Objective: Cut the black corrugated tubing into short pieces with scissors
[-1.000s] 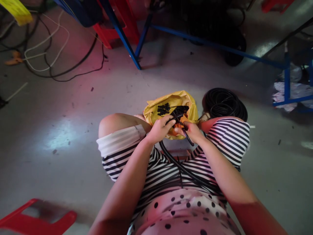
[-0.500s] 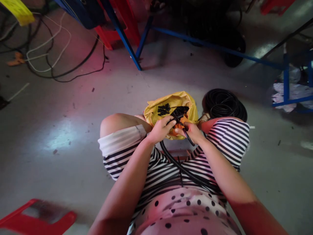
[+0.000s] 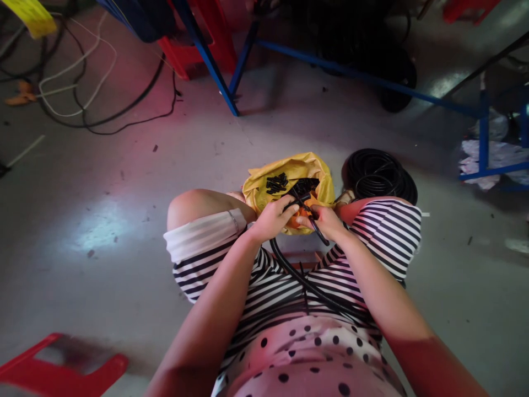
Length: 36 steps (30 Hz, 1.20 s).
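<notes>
Yellow bag (image 3: pixel 295 163): soft-sided, crumpled, mouth gaping upward, rim folding unevenly; far edge standing higher, near edge slumping.

Black corrugated tube (image 3: pixel 289 267): finely ribbed, flexible, running up and left across the striped lap (image 3: pixel 270 292), bending at the bag's near edge, its ribs showing again over the mouth. Stretch between is being covered.

Smooth black bent piece (image 3: pixel 317 231): slim, hooking out past the bag's near edge, right of centre, crossing the tube's line; exact kind staying unclear.

Short black pieces (image 3: pixel 276 183): stubby, lying loose, some scattering left of centre toward the far edge, a denser dark heap gathering nearer the right edge.

Orange material (image 3: pixel 312 202): showing inside, near the right edge, partly hidden.
</notes>
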Each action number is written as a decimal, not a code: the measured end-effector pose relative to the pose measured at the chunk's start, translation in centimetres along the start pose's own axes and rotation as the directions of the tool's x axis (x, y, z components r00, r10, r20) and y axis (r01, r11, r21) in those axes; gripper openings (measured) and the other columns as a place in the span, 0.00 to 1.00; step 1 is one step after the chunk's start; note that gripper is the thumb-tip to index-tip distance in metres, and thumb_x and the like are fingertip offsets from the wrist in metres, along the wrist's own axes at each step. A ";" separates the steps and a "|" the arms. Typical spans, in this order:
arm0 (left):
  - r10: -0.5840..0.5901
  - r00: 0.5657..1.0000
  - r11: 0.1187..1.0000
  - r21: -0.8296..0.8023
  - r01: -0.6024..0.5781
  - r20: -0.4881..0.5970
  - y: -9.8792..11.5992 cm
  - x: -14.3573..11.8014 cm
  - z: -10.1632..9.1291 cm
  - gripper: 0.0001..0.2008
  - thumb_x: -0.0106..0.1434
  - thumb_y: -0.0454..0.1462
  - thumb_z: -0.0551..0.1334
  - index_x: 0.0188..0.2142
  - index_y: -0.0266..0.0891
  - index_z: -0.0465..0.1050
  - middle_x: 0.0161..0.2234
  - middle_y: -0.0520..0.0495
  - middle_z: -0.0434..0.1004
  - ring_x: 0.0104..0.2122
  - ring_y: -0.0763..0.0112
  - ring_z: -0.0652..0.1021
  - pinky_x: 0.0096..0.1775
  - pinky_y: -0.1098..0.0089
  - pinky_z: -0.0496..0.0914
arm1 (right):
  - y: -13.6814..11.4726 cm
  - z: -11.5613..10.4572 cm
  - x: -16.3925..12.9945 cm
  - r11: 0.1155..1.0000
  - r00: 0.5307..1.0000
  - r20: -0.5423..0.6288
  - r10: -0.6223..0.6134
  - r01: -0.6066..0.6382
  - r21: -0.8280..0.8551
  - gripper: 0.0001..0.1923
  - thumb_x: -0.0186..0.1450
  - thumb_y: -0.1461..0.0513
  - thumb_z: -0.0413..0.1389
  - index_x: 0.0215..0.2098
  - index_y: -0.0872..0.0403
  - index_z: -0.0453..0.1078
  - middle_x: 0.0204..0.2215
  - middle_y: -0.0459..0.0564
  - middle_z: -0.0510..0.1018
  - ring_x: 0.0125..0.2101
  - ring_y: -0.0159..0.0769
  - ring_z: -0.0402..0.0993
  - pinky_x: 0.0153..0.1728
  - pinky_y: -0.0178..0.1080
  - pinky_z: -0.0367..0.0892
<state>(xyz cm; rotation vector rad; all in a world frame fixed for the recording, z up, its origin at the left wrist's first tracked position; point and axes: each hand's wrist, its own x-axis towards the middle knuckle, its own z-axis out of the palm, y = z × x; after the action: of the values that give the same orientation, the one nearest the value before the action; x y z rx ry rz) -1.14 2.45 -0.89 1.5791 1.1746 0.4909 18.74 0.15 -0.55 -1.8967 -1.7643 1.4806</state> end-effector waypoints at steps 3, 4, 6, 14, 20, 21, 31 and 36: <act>-0.004 1.000 0.999 -0.046 0.003 -0.026 0.1 -0.1 0.0 0.11 0.67 0.44 0.56 0.35 0.39 0.68 0.30 0.50 0.71 0.33 0.69 0.72 0.38 0.68 0.66 | 0.2 0.0 0.0 1.000 1.000 -0.009 0.000 0.000 0.000 0.26 0.57 0.40 0.63 0.27 0.53 0.66 0.23 0.42 0.67 0.26 0.31 0.62 0.27 0.34 0.54; -0.020 0.999 0.996 -0.087 0.017 -0.035 0.2 -0.2 0.1 0.11 0.67 0.44 0.57 0.35 0.39 0.68 0.29 0.51 0.70 0.31 0.70 0.71 0.36 0.70 0.65 | 0.3 0.0 0.1 1.000 1.000 -0.014 0.001 0.000 0.005 0.26 0.56 0.40 0.63 0.27 0.53 0.67 0.22 0.42 0.67 0.25 0.31 0.61 0.27 0.34 0.53; -0.091 0.996 0.970 -0.228 0.083 -0.026 0.4 -0.3 0.2 0.11 0.66 0.46 0.59 0.35 0.40 0.67 0.25 0.55 0.65 0.24 0.74 0.67 0.28 0.72 0.62 | 0.4 0.0 0.3 1.000 1.000 -0.030 -0.005 0.006 0.002 0.26 0.56 0.40 0.63 0.27 0.53 0.67 0.21 0.42 0.66 0.25 0.31 0.61 0.26 0.34 0.53; -0.284 0.955 0.765 -0.581 0.278 0.082 0.9 -0.2 0.8 0.17 0.64 0.50 0.64 0.36 0.41 0.63 0.21 0.62 0.50 0.14 0.83 0.55 0.16 0.78 0.51 | 0.6 -0.3 1.2 0.997 0.999 -0.044 0.004 -0.008 -0.083 0.26 0.57 0.41 0.63 0.24 0.53 0.66 0.21 0.43 0.68 0.25 0.32 0.63 0.26 0.35 0.52; -0.265 0.959 0.782 -0.558 0.276 0.103 0.8 -0.3 0.6 0.18 0.64 0.51 0.64 0.35 0.41 0.62 0.20 0.63 0.50 0.14 0.82 0.55 0.15 0.79 0.52 | 0.6 -0.3 0.8 0.990 0.998 -0.069 0.015 -0.025 -0.135 0.25 0.56 0.41 0.65 0.26 0.53 0.69 0.22 0.45 0.70 0.25 0.33 0.65 0.26 0.35 0.53; -0.257 0.961 0.797 -0.539 0.272 0.105 0.7 -0.4 0.6 0.18 0.64 0.51 0.64 0.35 0.41 0.62 0.19 0.63 0.50 0.14 0.82 0.55 0.15 0.78 0.52 | 0.6 -0.3 0.8 0.989 0.997 -0.077 0.007 -0.018 -0.147 0.25 0.56 0.41 0.64 0.26 0.53 0.70 0.23 0.45 0.71 0.25 0.33 0.65 0.26 0.35 0.53; -0.224 0.971 0.902 -0.361 0.239 0.082 0.5 -0.4 1.1 0.14 0.65 0.47 0.62 0.33 0.40 0.66 0.16 0.62 0.55 0.14 0.80 0.58 0.17 0.77 0.53 | 0.6 -0.4 0.9 0.975 0.999 -0.031 -0.026 0.018 -0.219 0.27 0.59 0.39 0.63 0.38 0.52 0.73 0.31 0.52 0.79 0.32 0.40 0.74 0.29 0.36 0.58; -0.266 0.957 0.808 -0.514 0.288 0.119 0.6 -0.4 1.1 0.18 0.65 0.52 0.63 0.35 0.41 0.63 0.18 0.63 0.51 0.13 0.82 0.56 0.15 0.78 0.53 | 0.5 -0.6 1.1 0.969 0.999 -0.045 -0.009 -0.002 -0.247 0.27 0.59 0.38 0.62 0.37 0.52 0.75 0.30 0.52 0.79 0.31 0.41 0.74 0.28 0.36 0.55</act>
<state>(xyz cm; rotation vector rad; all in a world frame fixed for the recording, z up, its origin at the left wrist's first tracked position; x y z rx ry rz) -0.18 1.62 -0.66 0.9191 1.0963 0.5282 19.32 1.16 -1.18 -2.0207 -2.0108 1.2547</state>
